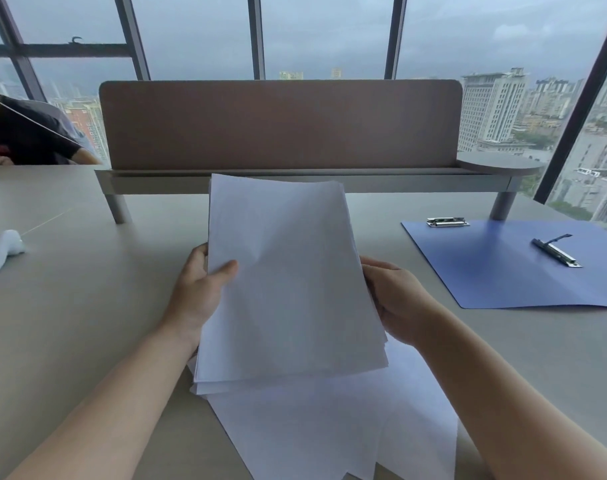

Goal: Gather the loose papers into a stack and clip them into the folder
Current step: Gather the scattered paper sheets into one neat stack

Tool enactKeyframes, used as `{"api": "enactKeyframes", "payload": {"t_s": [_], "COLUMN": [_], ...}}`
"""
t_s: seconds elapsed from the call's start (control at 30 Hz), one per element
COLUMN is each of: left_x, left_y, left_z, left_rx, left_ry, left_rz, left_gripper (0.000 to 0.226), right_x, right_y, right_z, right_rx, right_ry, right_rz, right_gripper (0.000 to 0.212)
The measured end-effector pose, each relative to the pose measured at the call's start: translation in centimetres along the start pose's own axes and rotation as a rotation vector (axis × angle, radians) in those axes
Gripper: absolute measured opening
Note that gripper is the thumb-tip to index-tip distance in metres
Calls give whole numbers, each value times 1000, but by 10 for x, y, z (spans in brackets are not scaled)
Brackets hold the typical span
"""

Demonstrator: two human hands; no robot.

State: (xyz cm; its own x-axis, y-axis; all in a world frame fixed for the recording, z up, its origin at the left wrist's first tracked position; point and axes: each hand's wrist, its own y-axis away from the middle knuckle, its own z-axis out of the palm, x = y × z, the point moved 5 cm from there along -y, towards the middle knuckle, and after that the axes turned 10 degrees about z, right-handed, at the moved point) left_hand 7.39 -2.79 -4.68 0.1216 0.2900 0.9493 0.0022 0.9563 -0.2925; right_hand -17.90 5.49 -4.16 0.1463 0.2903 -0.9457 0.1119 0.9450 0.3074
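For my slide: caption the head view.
Both hands hold a paper stack above loose sheets; blue folder lies open.

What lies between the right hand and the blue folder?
Only bare tabletop separates the right hand from the blue folder, as the head view shows.

Only one view, head-worn, wide-angle, set above the near edge of the worktop [70,306] and aimed forward and slightly down. Close to both hands: left hand [198,292] and right hand [395,299] at mid-frame, forearms running in from the bottom corners. Farther off, the brown divider screen [281,124] straight ahead across the worktop, windows [322,32] beyond. Open blue folder [502,268] caught at the right edge. Straight lines bowed toward the frame borders.
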Motion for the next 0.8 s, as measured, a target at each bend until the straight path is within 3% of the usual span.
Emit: {"api": "enactKeyframes", "payload": {"t_s": [0.13, 0.23, 0.4, 0.47, 0.53, 0.6, 0.63, 0.8], "left_x": [-1, -10, -11, -7, -7, -16, -18, -26], "left_y": [-11, -8, 10, 8, 6, 2, 1, -4], "left_z": [-23, -36, -21, -14, -10, -13, -13, -29], "left_rx": [177, 151, 46, 10, 22, 41, 48, 54], "left_ry": [14, -33, 96, 140, 172, 217, 249, 226], "left_rz": [-16, -181, -256, -248, -251, -301, -326, -335], "left_gripper": [58, 48, 66, 65, 57, 25, 14, 33], "right_x": [-15, -19, -5, 9, 21, 27, 28, 25], "right_y": [3, 25, 35, 28, 20, 13, 9, -4], "right_z": [-14, -8, 14, 18, 19, 21, 20, 8], "right_rx": [512, 615, 334, 200, 62, -54, -89, -18], "right_ry": [1008, 1447, 1596, 1610, 1541, 1456, 1426, 1274], "right_rz": [-228, -106, 84, 104, 73, 5, -34, -139], "right_gripper": [42, 61, 81, 99, 120, 128, 128, 125]}}
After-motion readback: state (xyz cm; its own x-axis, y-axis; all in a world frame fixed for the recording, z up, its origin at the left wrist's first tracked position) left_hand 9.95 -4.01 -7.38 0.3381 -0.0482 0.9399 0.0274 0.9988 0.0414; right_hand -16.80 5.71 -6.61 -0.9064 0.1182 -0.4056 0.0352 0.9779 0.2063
